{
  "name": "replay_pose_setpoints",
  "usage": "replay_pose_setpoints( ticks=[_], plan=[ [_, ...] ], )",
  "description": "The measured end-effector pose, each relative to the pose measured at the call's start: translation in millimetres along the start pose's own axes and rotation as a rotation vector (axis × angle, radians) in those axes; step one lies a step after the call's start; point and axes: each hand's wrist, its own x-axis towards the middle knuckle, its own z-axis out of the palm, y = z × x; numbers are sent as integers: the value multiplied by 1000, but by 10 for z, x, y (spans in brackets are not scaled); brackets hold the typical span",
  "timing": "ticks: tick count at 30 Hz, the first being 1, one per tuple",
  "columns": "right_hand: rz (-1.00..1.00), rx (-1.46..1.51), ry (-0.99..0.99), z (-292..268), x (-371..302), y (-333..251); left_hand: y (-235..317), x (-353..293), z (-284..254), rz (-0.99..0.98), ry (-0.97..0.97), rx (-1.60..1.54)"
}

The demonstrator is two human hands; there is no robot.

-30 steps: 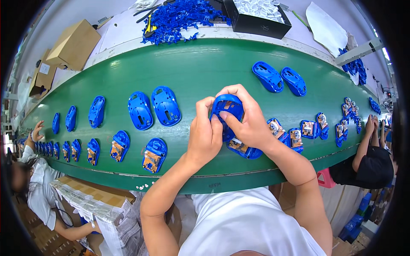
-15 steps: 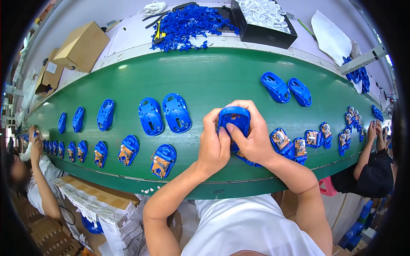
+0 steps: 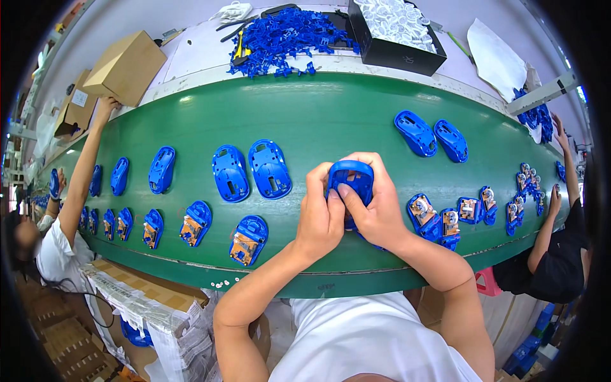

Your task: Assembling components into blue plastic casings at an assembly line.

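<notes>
A blue computer mouse shell (image 3: 351, 170) is held over the green belt between both hands. My left hand (image 3: 320, 213) is closed round its left side, while my right hand (image 3: 375, 207) grips the right side with the thumb pressed on its inner face. Part of the shell is hidden by the thumbs and fingers. Left of my hands lie two blue top shells (image 3: 270, 169) side by side and a mouse base with a brown circuit board (image 3: 248, 240). Closest on the right is another base with a board and white wheel (image 3: 423, 211).
Rows of shells and bases line the green belt (image 3: 331, 114). Behind it are a pile of small blue parts (image 3: 286, 38), a black box of white rings (image 3: 404, 57) and a cardboard box (image 3: 126, 67). Co-workers' arms reach in at the left (image 3: 89, 159) and right (image 3: 569, 153).
The mouse parts on the belt have shifted slightly right. The left co-worker's arm now reaches to the cardboard box, and the right co-worker's arm stretches toward the far side. My hands keep their grip.
</notes>
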Motion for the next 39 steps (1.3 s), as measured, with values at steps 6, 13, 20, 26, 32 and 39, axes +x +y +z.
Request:
replay_pose_setpoints(
  ticks=[6,13,20,26,32,39],
  plan=[
    [-31,104,-234,-194,113,-38,56,166,-118,-105,-26,-161],
    [-112,-1256,-136,-599,446,25,-9,294,-567,-19,34,563],
    [-403,-1319,-24,-550,1415,301,-187,232,-513,-47,31,1242],
    [-179,-1189,1,-306,2291,940,-264,205,-450,-107,-106,1173],
    [-443,-1112,-97,-479,2274,785,-193,193,-491,-145,-140,1075],
    [-138,-492,10,-549,927,-301,186,338,-496,-343,-39,19]
  ],
)
